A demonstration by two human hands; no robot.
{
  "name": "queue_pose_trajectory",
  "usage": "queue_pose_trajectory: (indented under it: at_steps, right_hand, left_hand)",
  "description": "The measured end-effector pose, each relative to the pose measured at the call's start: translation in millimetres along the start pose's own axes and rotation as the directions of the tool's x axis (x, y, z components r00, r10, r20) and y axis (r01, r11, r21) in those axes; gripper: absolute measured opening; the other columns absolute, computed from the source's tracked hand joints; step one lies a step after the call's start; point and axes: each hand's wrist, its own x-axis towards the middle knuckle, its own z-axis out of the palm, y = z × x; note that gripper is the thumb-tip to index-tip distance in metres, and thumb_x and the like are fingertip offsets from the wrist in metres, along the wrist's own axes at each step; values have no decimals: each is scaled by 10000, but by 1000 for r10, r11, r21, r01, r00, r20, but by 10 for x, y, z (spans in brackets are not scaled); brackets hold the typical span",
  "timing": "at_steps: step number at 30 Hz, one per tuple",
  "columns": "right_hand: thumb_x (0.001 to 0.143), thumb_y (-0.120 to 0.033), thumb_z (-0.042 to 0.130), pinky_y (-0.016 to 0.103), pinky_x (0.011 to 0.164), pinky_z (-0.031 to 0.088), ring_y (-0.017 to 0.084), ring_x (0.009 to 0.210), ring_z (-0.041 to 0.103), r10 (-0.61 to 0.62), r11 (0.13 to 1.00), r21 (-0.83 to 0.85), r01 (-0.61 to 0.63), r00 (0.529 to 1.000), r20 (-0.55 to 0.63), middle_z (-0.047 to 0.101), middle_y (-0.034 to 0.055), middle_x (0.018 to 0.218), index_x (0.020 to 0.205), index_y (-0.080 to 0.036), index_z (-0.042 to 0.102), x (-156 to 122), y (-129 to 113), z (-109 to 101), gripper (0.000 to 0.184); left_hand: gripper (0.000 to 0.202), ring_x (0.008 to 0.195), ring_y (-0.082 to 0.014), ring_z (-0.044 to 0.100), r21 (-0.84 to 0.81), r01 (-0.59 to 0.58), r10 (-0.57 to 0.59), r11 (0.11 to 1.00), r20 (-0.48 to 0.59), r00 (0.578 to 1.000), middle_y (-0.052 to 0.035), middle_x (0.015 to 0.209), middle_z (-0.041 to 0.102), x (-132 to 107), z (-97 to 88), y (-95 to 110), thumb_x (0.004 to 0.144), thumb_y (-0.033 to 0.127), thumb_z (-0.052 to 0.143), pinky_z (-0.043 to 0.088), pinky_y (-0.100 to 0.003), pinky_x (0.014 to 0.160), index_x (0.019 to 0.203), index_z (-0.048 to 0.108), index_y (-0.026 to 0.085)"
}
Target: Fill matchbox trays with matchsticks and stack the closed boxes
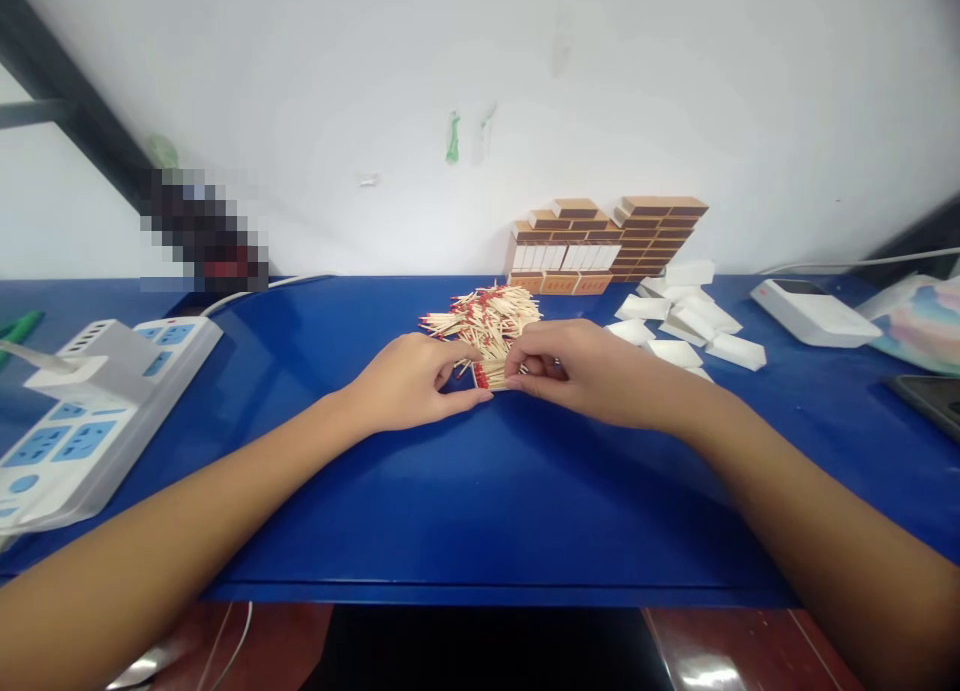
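Note:
A small white tray (493, 386), of the kind that slides into a matchbox, lies between my hands and holds red-tipped matches (491, 373) side by side. My left hand (416, 381) grips its left end, thumb along the near edge and index finger behind. The thumb and index finger of my right hand (581, 371) are pinched together at the tray's right part, over the matches; what is between those fingertips is hidden. Just behind the tray spreads a loose heap of matches (499, 311), their red heads pointing various ways.
Brown-sided matchboxes (652, 236) are stacked against the wall. Several white trays (682, 321) lie piled at right, beside a white device (814, 311) and a dark phone-like object (930, 401). A power strip (112, 431) with a plugged-in charger occupies the left of the blue table (450, 511).

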Motion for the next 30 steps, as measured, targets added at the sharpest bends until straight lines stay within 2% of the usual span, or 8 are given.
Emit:
queue_pose_trajectory:
  at_steps: [7, 14, 23, 30]
  right_hand:
    - [962, -253, 622, 304, 649, 325, 153, 703, 510, 2, 1000, -17, -2, 999, 44, 642, 8, 788, 880, -208, 688, -3, -4, -28, 114]
    - [955, -228, 611, 303, 654, 325, 150, 709, 509, 3, 1000, -16, -2, 999, 35, 635, 7, 784, 868, -202, 679, 4, 9, -22, 113]
    - [959, -298, 643, 301, 635, 323, 145, 692, 509, 42, 999, 20, -42, 999, 32, 634, 0, 767, 887, -212, 702, -6, 23, -24, 127]
    - [958, -260, 628, 292, 617, 334, 140, 672, 504, 42, 999, 1, -42, 999, 23, 631, -3, 753, 885, -200, 705, -5, 38, -22, 121]
  left_hand:
    - [356, 498, -95, 496, 1, -7, 7, 1000, -19, 1000, 64, 569, 570, -10, 22, -23, 912, 485, 730, 329, -241, 535, 1111, 770, 193]
    - [362, 494, -92, 487, 1, -12, 12, 1000, -19, 1000, 64, 567, 568, -8, 24, -16, 908, 480, 735, 319, -242, 530, 1119, 773, 188]
    - [347, 488, -89, 460, 6, 5, -5, 1000, -70, 998, 64, 561, 551, -3, 13, -32, 907, 482, 734, 311, -244, 527, 1065, 770, 175]
    - [355, 488, -91, 462, -16, 14, -15, 1000, -66, 998, 62, 559, 554, -5, 25, -15, 903, 494, 735, 307, -244, 525, 1054, 770, 175]
